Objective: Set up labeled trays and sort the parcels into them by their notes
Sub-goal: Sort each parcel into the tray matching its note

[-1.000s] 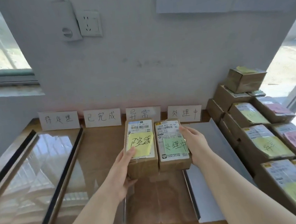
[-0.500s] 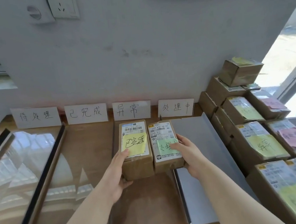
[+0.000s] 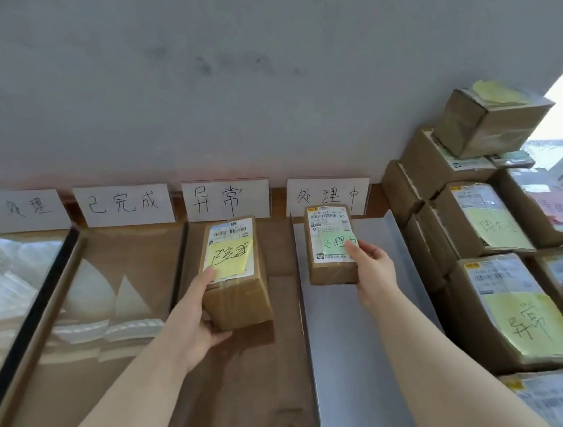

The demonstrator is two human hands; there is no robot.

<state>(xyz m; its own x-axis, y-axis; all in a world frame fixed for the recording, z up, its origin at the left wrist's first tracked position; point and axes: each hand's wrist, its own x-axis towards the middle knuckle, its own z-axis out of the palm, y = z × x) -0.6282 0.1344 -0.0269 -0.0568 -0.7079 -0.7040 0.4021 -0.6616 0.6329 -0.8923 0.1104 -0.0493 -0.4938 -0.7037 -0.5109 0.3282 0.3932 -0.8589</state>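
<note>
Now the pair has split: the green-note parcel [image 3: 331, 243], marked 处理中, has swung right, pinched in the right hand [image 3: 373, 270], to the far end of the grey tray [image 3: 354, 344] just below the 处理中 card [image 3: 327, 195], which looks like its proper home. The yellow-note parcel [image 3: 232, 273], reading 已完成, is gripped by the left hand [image 3: 196, 311] in front of the 异常 card [image 3: 226, 199]. It probably belongs one tray left, under the 已完成 card [image 3: 124, 205], with the 待处理 card [image 3: 18, 211] leftmost.
</note>
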